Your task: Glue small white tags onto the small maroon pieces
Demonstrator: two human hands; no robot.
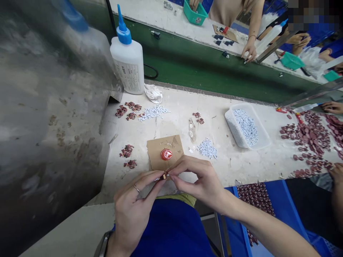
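Observation:
My left hand (136, 203) and my right hand (199, 178) meet at the table's near edge, both pinching one tiny piece (163, 176) between their fingertips. A ring sits on a left finger. Just beyond the fingertips lies a brown cardboard square (158, 151) with a red cap (166, 154) on it. Small heaps of dark red pieces (126, 151) lie to the left of the cardboard, and a heap of small white printed pieces (207, 148) lies to its right.
A white glue bottle with a blue nozzle (128, 60) stands at the back left beside a large grey metal housing (48, 107). A clear tray of white pieces (246, 126) sits right of centre. More red pieces (311, 137) cover the far right. Other people's hands (249, 51) work across a green belt (214, 71).

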